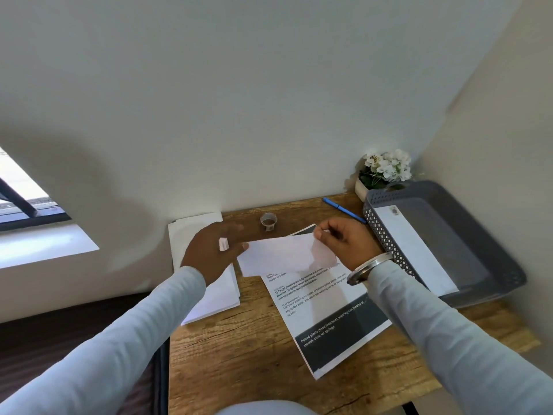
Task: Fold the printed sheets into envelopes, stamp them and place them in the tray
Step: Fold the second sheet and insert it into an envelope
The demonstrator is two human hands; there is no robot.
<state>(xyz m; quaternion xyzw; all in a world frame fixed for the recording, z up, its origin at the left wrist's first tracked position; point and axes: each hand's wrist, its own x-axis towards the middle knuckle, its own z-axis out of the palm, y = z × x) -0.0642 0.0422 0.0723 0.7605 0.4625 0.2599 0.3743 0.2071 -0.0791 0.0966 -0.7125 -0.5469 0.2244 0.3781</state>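
Observation:
A white envelope hangs just above the desk, held at both ends. My right hand pinches its upper right corner, and my left hand grips its left edge, with a small white slip at the fingers. Under the envelope a printed sheet with dark bands lies flat on the wooden desk. A stack of white envelopes or sheets rests at the desk's left edge, partly hidden by my left hand. The grey tray at the right holds one long white envelope with a stamp.
A small tape roll stands behind the envelope. A blue pen lies near the tray's far corner. A pot of white flowers sits against the wall. A window sill is at the left.

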